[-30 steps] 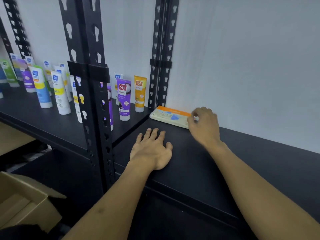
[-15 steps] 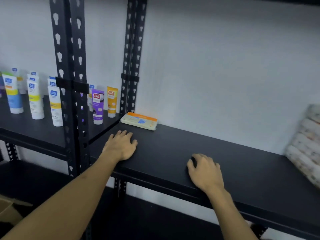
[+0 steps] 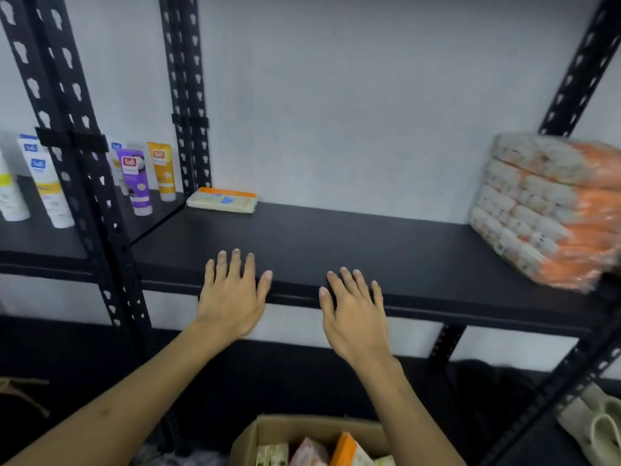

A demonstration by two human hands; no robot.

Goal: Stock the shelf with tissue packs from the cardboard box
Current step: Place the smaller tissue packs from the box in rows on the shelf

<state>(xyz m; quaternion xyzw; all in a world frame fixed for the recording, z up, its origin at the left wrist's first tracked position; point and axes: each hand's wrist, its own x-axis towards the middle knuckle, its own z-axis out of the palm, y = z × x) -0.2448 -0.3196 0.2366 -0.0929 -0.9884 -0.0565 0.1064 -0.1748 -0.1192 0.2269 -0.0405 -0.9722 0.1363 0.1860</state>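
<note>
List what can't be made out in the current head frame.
- cardboard box: cut off by the bottom edge; the count of packs inside is unknown.
- wrapped bundle: blurred and cut by the right edge; its print is unreadable.
- tissue pack: label too small to read.
- left hand and right hand: whether either touches the shelf is unclear.
</note>
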